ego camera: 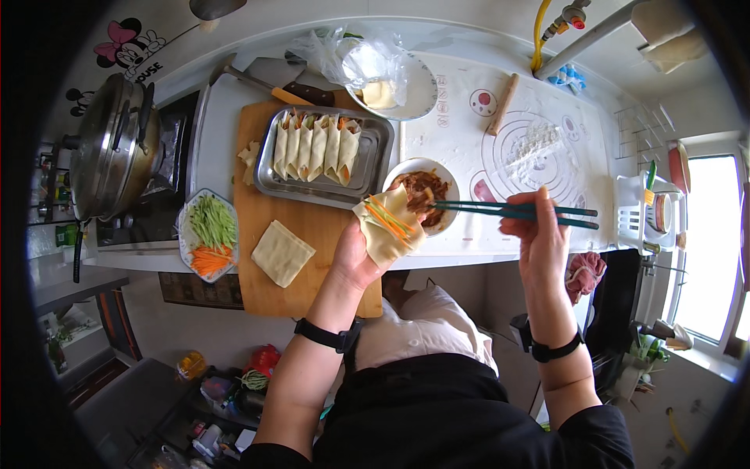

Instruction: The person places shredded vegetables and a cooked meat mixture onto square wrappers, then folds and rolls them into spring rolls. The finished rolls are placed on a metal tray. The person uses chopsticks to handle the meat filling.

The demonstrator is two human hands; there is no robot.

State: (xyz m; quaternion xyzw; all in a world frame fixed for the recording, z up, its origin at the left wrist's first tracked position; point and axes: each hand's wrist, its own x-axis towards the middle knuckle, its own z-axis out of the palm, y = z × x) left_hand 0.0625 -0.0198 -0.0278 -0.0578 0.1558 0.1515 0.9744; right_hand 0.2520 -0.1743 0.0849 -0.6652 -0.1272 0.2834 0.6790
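Observation:
A square dough wrapper [381,246] lies across my left hand [351,252], with carrot and cucumber shreds [389,220] on top. My right hand [539,234] grips a pair of dark green chopsticks [486,206]. Their tips are at the meat filling [430,183] in a white bowl [453,176], just beyond the wrapper. Whether the tips pinch a piece of meat I cannot tell. Several rolled wraps [316,148] lie side by side in a metal tray [375,155]. A stack of wrappers [283,253] rests on the wooden cutting board [328,293].
A plate [186,253] of shredded cucumber and carrot stands left of the board. Farther left, a large lidded pan [111,152] sits on the stove. Beyond the tray is a plastic-covered bowl [423,88]. A rolling pin [503,105] and flour [536,146] lie on the printed mat [457,138].

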